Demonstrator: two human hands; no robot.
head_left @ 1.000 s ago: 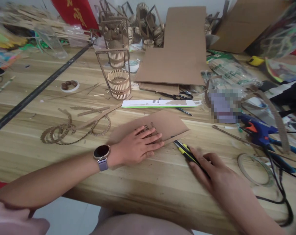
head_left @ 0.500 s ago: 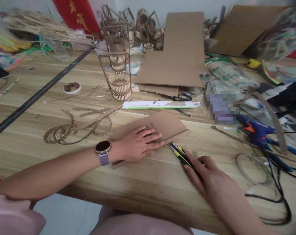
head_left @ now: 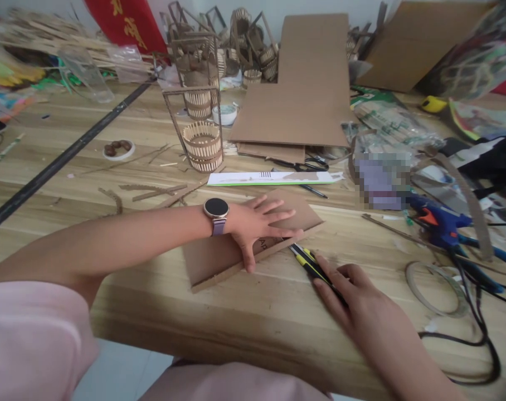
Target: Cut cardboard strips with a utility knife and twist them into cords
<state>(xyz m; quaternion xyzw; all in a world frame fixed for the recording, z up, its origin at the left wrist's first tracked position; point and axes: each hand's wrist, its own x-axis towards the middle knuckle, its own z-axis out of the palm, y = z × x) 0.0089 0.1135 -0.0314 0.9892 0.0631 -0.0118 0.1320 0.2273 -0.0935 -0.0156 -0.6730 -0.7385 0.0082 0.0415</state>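
A brown piece of cardboard (head_left: 211, 253) with some dark print lies on the table near its front edge. Across it rests my left hand (head_left: 257, 223), flat with fingers and thumb spread, the thumb reaching over the cardboard's near edge. My right hand (head_left: 349, 295) is wrapped around a black and yellow utility knife (head_left: 314, 266). The knife's tip is at the near edge of the cardboard, just beside my left fingertips; whether the blade is in the cardboard I cannot tell.
Beyond the cardboard lie a white strip (head_left: 273, 178) and black scissors (head_left: 303, 165). A small slatted bucket (head_left: 202, 146) with a tall handle stands behind. At right are a blue glue gun (head_left: 441, 220), a tape roll (head_left: 434, 289) and cables. A large cardboard sheet (head_left: 303, 100) leans at the back.
My left hand has slid right and forward over the cardboard and spread its fingers, uncovering the near-left part. My left forearm now hides the curled strips. My right hand has hardly moved.
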